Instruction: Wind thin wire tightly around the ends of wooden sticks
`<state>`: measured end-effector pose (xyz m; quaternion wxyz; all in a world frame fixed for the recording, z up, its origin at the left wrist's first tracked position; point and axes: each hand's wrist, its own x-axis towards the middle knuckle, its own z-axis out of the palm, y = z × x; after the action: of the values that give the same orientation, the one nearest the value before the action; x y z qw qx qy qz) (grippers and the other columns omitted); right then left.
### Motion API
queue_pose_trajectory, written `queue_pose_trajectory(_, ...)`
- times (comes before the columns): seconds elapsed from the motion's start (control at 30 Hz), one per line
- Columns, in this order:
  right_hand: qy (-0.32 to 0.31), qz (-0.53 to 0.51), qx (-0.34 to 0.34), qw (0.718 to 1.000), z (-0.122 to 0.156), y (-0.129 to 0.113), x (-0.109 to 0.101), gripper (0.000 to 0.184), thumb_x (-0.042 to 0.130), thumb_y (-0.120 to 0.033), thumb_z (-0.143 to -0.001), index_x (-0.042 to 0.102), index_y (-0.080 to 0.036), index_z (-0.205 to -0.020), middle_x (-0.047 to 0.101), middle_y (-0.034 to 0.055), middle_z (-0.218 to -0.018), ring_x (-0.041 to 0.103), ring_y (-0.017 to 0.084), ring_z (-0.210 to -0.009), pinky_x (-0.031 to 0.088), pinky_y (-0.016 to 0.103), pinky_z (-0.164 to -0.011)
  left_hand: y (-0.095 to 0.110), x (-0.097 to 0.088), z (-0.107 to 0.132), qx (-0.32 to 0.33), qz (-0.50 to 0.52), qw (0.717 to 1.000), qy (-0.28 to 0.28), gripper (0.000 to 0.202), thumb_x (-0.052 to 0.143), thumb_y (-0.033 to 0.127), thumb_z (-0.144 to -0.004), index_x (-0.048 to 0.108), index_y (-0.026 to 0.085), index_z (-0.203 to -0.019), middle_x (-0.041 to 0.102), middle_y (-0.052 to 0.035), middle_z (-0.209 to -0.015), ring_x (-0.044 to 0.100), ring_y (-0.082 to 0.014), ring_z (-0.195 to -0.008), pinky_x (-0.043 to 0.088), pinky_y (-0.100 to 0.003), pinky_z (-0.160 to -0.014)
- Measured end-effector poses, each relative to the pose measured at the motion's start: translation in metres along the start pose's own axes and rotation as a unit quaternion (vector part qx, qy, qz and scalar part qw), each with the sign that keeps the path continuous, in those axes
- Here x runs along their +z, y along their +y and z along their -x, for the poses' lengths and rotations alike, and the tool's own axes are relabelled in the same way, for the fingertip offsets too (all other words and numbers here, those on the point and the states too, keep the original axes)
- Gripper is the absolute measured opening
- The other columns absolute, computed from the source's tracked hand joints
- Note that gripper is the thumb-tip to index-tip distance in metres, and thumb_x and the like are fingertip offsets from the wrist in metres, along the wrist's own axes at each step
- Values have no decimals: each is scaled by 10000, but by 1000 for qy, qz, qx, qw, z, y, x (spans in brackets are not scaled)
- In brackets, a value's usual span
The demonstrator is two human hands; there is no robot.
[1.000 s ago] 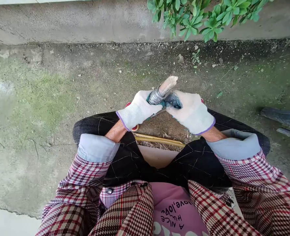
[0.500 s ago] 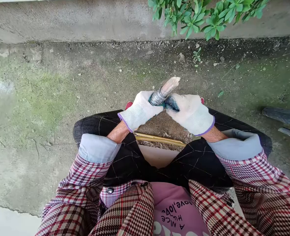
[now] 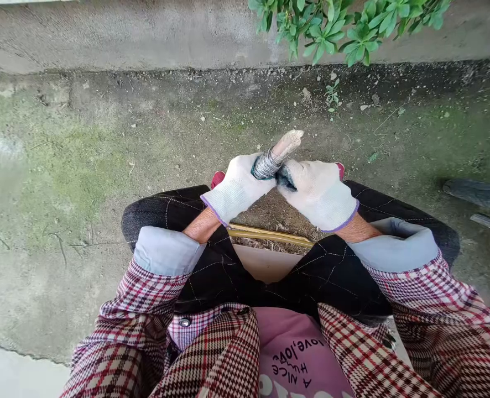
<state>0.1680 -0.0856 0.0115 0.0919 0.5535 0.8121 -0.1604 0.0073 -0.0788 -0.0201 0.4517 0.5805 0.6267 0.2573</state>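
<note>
My left hand (image 3: 244, 176), in a white knit glove with a purple cuff, is closed around a short wooden stick (image 3: 287, 145) wound with thin silvery wire (image 3: 265, 164). The stick's pale, rough end points up and to the right, past the coils. My right hand (image 3: 313, 185), gloved the same way, is closed right beside the coils. Its fingers curl under, and a dark palm patch shows. What it grips, if anything, is hidden between the hands.
Yellowish strips (image 3: 270, 235) lie on the ground between my knees. A concrete wall (image 3: 145, 36) runs across the back, with a leafy plant (image 3: 328, 30) hanging over it. Dark wooden pieces (image 3: 477, 193) lie at the right.
My right hand has tilted and shifted slightly left, toward my left hand. The stick and my left hand stay almost in place.
</note>
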Motion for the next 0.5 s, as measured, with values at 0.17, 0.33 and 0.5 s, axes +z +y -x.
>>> queue_pose_trajectory(0.17, 18, 1, -4, 1000, 1, 4, 1, 159, 579, -335, -997, 632, -190, -1035, 777, 130, -937, 760, 302, -835, 442, 341, -667, 0, -4, -2, -16, 3, 1000, -18, 207, 723, 150, -704, 537, 188, -623, 482, 58, -570, 471, -101, -580, 397, -234, -560)
queue_pose_trajectory(0.33, 20, 8, 3, 1000, 0, 4, 3, 184, 570, -342, -1002, 632, -178, -1056, 771, 133, -939, 759, 309, -853, 457, 349, -692, -4, 1, -4, 14, -14, 1000, -3, 154, 736, 138, -694, 588, 168, -667, 562, 50, -623, 540, -113, -642, 433, -235, -612)
queue_pose_trajectory(0.5, 28, -13, 10, 999, -1, 4, 5, 183, 575, -344, -993, 623, -183, -1065, 772, 146, -952, 760, 329, -872, 465, 367, -712, -2, 5, 0, 26, -10, 999, 16, 127, 732, 117, -716, 616, 168, -709, 614, 38, -668, 612, -143, -713, 490, -248, -671)
